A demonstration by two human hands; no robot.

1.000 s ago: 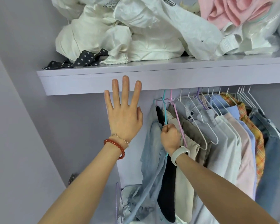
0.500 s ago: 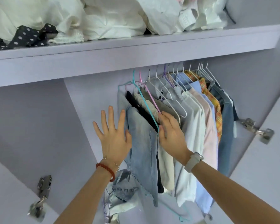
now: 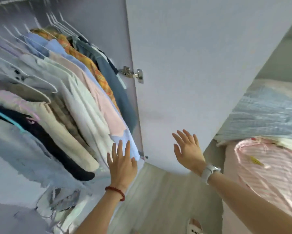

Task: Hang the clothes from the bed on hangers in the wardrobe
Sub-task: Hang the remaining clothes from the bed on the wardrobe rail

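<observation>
A row of hung clothes fills the wardrobe on the left: white, pink, pale blue, orange plaid and denim garments on wire hangers. My left hand, with a red bead bracelet, is open with straight fingers in front of the lower hem of the pale blue shirt. My right hand, with a white watch on the wrist, is spread open in front of the wardrobe door. Neither hand holds anything. The bed with pink striped bedding lies at the right.
The open lilac door stands between the wardrobe and the bed, with a metal hinge at its inner edge. A blue and white quilt lies on the bed. Crumpled clothes lie at the wardrobe bottom. A slipper shows on the pale floor.
The view has swung right and down, away from the shelf. My right hand left the hangers and now spreads by the door. My left hand moved right along the clothes.
</observation>
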